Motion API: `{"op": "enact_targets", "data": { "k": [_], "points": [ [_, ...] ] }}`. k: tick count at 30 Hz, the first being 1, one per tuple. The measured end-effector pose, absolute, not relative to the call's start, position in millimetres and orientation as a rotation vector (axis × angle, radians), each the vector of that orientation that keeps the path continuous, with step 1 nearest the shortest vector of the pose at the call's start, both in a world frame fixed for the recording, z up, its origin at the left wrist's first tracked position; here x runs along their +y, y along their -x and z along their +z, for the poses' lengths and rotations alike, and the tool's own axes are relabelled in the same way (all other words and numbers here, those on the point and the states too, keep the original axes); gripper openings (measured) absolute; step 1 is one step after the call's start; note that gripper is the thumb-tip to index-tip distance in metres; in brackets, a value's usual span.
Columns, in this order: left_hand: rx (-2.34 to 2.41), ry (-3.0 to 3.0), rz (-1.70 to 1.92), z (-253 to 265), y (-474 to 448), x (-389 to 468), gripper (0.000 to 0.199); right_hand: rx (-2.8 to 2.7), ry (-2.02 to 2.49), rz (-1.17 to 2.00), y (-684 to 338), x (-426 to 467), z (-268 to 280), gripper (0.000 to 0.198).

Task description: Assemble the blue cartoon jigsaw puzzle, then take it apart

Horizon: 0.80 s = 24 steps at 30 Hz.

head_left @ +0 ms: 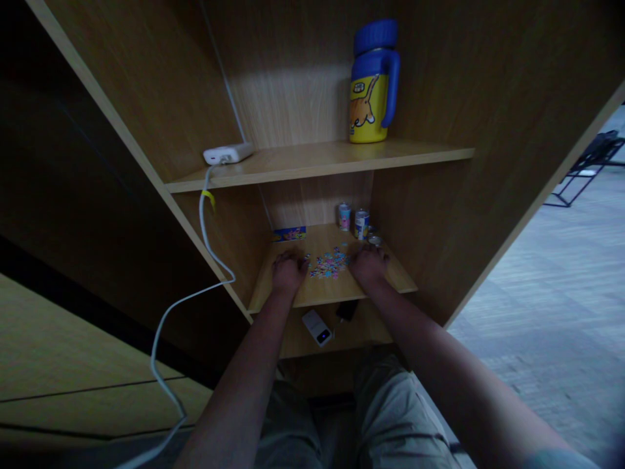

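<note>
A loose pile of small, colourful jigsaw puzzle pieces (328, 266) lies on the middle shelf board (325, 296). My left hand (290, 270) rests at the left side of the pile, fingers curled, with a puzzle piece (307, 256) at its thumb and fingertips. On the opposite side, my right hand (370, 264) has its fingers bent down at the pile's right edge; whatever is under them is hidden. Behind the right hand stand two small printed cans (344, 217), (362, 224), and a round metal lid (374, 240) lies close to its fingers.
A printed blue card (289, 234) leans at the back left. Overhead, the upper shelf (312, 159) holds a blue-and-yellow handled bottle (370, 85) and a white power adapter (228, 154), whose cable (205, 234) hangs down left. Below lie a white power bank (316, 327) and a dark device (347, 309).
</note>
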<state>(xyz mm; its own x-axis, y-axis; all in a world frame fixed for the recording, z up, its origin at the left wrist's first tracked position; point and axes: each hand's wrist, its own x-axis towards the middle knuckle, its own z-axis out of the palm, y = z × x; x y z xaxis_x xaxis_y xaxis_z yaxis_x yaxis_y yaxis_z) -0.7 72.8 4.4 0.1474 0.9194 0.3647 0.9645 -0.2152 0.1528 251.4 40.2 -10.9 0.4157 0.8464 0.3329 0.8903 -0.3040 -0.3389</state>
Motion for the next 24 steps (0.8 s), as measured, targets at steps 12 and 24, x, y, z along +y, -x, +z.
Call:
{"op": "enact_targets", "data": {
  "k": [12, 24],
  "points": [
    [-1.896, 2.418, -0.850, 7.2, 5.7, 77.3, 0.020, -1.463, 2.208, -0.079, -250.8, 37.0, -3.5, 0.052],
    [-2.465, 1.792, -0.973, 3.9, 17.5, 76.6, 0.041, -1.866, 1.811, 0.019, -257.6, 26.5, 2.8, 0.027]
  ]
}}
